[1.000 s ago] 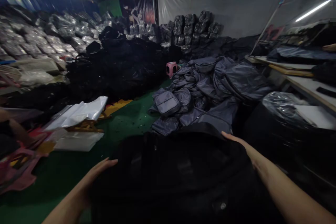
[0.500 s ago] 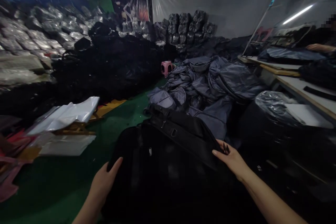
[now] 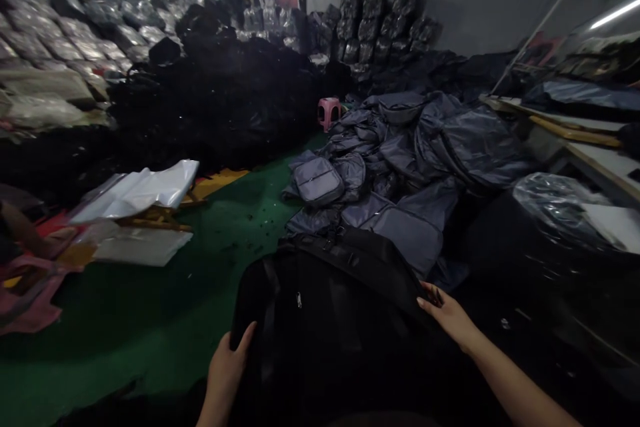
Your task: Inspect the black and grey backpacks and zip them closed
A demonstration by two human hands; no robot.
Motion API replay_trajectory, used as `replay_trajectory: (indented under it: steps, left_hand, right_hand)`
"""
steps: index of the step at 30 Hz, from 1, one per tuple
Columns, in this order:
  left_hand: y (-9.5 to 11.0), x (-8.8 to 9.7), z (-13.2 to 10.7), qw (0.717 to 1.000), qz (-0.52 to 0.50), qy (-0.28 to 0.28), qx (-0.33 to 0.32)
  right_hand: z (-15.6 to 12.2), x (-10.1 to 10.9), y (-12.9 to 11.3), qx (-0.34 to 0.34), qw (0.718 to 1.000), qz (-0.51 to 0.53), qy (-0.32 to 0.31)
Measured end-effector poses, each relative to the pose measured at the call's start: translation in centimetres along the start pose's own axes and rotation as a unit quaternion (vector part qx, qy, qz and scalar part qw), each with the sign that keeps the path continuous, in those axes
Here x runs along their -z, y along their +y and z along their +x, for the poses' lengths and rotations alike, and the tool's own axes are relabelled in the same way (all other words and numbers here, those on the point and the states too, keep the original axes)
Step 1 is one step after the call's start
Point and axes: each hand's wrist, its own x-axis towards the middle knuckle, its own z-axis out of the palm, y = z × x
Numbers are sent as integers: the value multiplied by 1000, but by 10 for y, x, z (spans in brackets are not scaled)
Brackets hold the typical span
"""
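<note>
A large black bag [image 3: 325, 320] with a strap across its upper part and a small metal zip pull fills the lower middle of the head view. My left hand [image 3: 231, 360] is closed on its left edge, thumb on the near face, the other fingers hidden behind. On the upper right edge, my right hand [image 3: 447, 317] grips the fabric between thumb and fingers. A small dark pointed tool [image 3: 439, 296] shows between those fingers; its kind is hard to make out. Just beyond the bag lies a heap of dark grey bags [image 3: 405, 227].
A pink stool [image 3: 329, 113] stands beyond the heap. White plastic sheets [image 3: 145, 190] lie at left on the green floor [image 3: 220, 247]. A dark pile [image 3: 240, 100] and wrapped bundles [image 3: 370, 27] are at the back. A worktable [image 3: 605, 160] runs along the right.
My view has tilted down and turned left, so the surroundings sit further right and higher. Both hands keep their grip on the black bag, which appears slightly lower and further right.
</note>
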Motion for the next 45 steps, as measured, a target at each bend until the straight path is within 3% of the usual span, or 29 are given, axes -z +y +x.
replay_trajectory:
  steps: [4,7,10,13,17,19,22,24,26,31,36,40,45]
  left_hand:
    - [0,7,-10,1000,-13,6,6]
    - [3,10,-21,1000,-19,5,10]
    - [10,11,-32,999,-6,38,-16]
    - [17,10,-42,984,47,129,-109]
    - [19,8,-51,934,140,234,-233]
    - [17,8,-53,915,149,252,-277]
    - [14,10,-56,913,115,234,-312]
    - [17,15,-57,919,94,212,-317]
    - [26,24,-58,921,95,197,-322]
    - [75,47,-42,911,126,188,-346]
    - [116,39,-2,921,106,166,-336]
    - [118,46,26,939,53,176,-291]
    - [95,102,40,934,-38,315,-164]
  right_hand:
    - [9,18,-22,-16,996,-70,-45]
    - [14,20,-63,24,985,-169,4]
    - [10,-8,-108,150,953,-261,39]
    - [-1,-53,-139,257,897,-358,-40]
    - [-6,-99,-146,260,826,-497,-60]
    - [-3,-106,-140,245,812,-528,-47]
    - [4,-105,-130,243,805,-540,-25]
    - [8,-101,-123,248,818,-519,-9]
    - [11,-96,-116,243,850,-468,-5]
    - [18,-90,-93,223,923,-310,-38]
    - [20,-87,-82,191,957,-212,-46]
    - [17,-83,-84,147,978,-139,-44]
    - [18,-72,-84,42,998,27,24]
